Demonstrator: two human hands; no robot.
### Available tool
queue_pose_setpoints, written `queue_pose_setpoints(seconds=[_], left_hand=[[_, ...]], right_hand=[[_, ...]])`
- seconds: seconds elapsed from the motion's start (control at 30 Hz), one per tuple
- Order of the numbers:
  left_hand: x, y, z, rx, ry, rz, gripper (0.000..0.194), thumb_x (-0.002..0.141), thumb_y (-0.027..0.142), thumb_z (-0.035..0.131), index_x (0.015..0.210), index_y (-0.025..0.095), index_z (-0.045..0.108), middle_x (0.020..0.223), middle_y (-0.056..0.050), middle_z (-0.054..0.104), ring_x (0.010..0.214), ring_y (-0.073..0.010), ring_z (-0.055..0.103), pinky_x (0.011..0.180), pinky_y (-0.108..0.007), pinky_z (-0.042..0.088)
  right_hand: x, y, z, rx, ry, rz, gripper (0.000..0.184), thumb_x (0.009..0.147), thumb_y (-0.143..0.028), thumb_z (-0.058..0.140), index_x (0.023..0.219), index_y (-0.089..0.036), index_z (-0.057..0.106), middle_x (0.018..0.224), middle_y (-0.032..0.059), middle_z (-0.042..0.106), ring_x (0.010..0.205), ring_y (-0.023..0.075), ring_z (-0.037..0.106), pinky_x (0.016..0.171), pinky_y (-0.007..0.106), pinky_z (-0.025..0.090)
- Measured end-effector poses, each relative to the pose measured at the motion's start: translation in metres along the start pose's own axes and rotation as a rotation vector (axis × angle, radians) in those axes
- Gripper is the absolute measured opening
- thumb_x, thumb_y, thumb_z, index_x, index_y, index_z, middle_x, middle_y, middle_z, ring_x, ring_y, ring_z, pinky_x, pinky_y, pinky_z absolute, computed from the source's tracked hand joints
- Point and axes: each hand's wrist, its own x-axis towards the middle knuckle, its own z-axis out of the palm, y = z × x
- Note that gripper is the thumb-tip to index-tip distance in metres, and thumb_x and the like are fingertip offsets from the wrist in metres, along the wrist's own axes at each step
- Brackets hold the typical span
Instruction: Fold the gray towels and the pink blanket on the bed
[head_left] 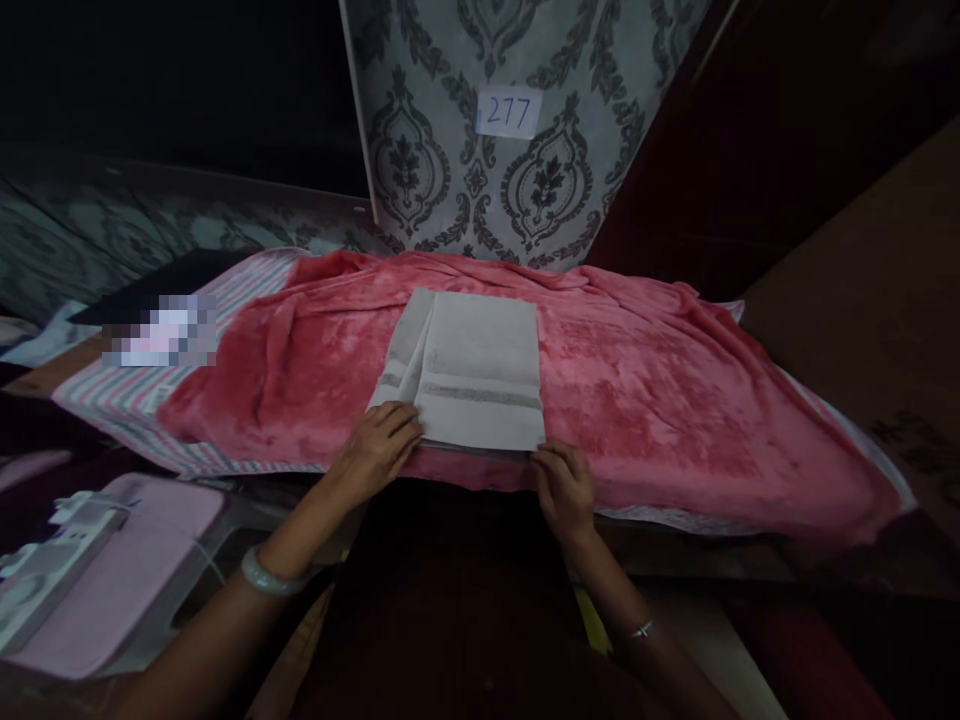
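Note:
A pale towel [484, 345] with a darker woven band near its front edge lies partly folded on a red plush blanket [637, 400]. Its left part slants outward beneath the upper layer. My left hand [381, 450] has its fingers closed on the towel's front edge, left of the middle. At the front right corner, my right hand [566, 485] pinches the towel between thumb and fingers.
A striped cloth [112, 400] shows under the blanket at the left. Lower left, a white device [56, 565] rests on a pink padded stool [150, 580]. Behind are a patterned wall with a "277" paper [508, 112] and a dark screen [180, 90].

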Motion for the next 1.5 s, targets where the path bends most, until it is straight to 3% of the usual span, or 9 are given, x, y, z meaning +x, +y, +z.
queue_pose_setpoints(seconds=[0.17,0.33,0.5,0.73,0.9,1.13,1.2,1.33,1.5], left_hand=[[-0.001,-0.006,-0.001,0.033,0.009,0.036,0.025,0.095,0.011,0.046,0.104,0.017,0.068,0.112,-0.013,0.07,0.104,-0.0243,0.062,0.083,-0.04,0.054],[-0.011,-0.011,0.003,0.032,0.007,0.066,0.026,0.094,0.009,0.046,0.099,0.018,0.07,0.111,-0.013,0.07,0.106,-0.026,0.062,0.081,-0.041,0.054],[-0.018,-0.009,0.009,-0.016,-0.042,0.002,0.027,0.093,0.01,0.047,0.104,0.019,0.07,0.112,-0.013,0.07,0.108,-0.0256,0.062,0.084,-0.042,0.055],[-0.018,-0.009,0.011,0.03,0.043,0.038,0.027,0.092,0.007,0.048,0.103,0.018,0.07,0.11,-0.012,0.071,0.106,-0.0245,0.062,0.084,-0.039,0.053],[-0.02,-0.006,0.013,-0.012,0.013,-0.015,0.026,0.091,0.008,0.049,0.103,0.018,0.07,0.111,-0.013,0.07,0.104,-0.0256,0.062,0.082,-0.04,0.053],[-0.026,-0.005,0.002,-0.042,0.016,-0.097,0.031,0.09,0.012,0.052,0.115,0.02,0.068,0.121,-0.013,0.068,0.11,-0.0274,0.061,0.092,-0.046,0.053],[-0.031,-0.006,0.001,-0.017,0.044,-0.16,0.031,0.09,0.013,0.052,0.117,0.02,0.067,0.122,-0.013,0.067,0.111,-0.0276,0.061,0.094,-0.048,0.052],[-0.042,-0.006,0.001,0.024,0.075,-0.225,0.024,0.093,0.018,0.052,0.113,0.018,0.066,0.12,-0.014,0.067,0.11,-0.0276,0.061,0.094,-0.047,0.052],[-0.052,-0.011,0.001,-0.02,0.063,-0.296,0.021,0.095,0.021,0.051,0.111,0.019,0.064,0.123,-0.012,0.065,0.114,-0.0257,0.06,0.097,-0.045,0.051]], right_hand=[[0.002,0.0,0.004,0.01,-0.007,0.005,0.022,0.095,-0.011,0.054,0.11,-0.024,0.064,0.094,0.0054,0.063,0.088,0.0199,0.06,0.077,0.037,0.053],[0.003,-0.002,0.005,0.009,-0.048,-0.035,0.026,0.094,-0.009,0.052,0.106,-0.025,0.069,0.09,0.0047,0.061,0.084,0.0184,0.058,0.073,0.036,0.052],[0.002,0.0,0.004,-0.005,-0.055,-0.011,0.023,0.094,-0.012,0.054,0.103,-0.025,0.07,0.091,0.0053,0.062,0.085,0.0189,0.058,0.076,0.037,0.052],[0.005,-0.001,0.003,0.027,-0.05,-0.031,0.024,0.093,-0.008,0.055,0.104,-0.025,0.069,0.092,0.0046,0.062,0.085,0.0185,0.057,0.074,0.036,0.05],[0.004,-0.002,0.002,0.077,-0.109,0.015,0.027,0.09,-0.009,0.054,0.104,-0.025,0.071,0.093,0.0049,0.062,0.088,0.02,0.057,0.078,0.036,0.05],[0.02,-0.01,-0.005,0.071,-0.081,0.017,0.021,0.093,-0.016,0.056,0.106,-0.024,0.07,0.099,0.0072,0.064,0.093,0.022,0.059,0.08,0.04,0.053],[0.03,-0.016,-0.001,0.087,-0.117,-0.026,0.026,0.094,-0.017,0.055,0.115,-0.024,0.067,0.109,0.009,0.065,0.102,0.0238,0.06,0.088,0.044,0.053],[0.042,-0.026,0.017,0.115,-0.317,-0.125,0.038,0.095,-0.021,0.053,0.132,-0.024,0.06,0.136,0.012,0.058,0.127,0.0288,0.051,0.103,0.053,0.048],[0.042,-0.034,0.041,0.097,-0.452,-0.16,0.034,0.092,-0.017,0.057,0.124,-0.021,0.065,0.133,0.0124,0.061,0.125,0.0305,0.052,0.102,0.054,0.049]])
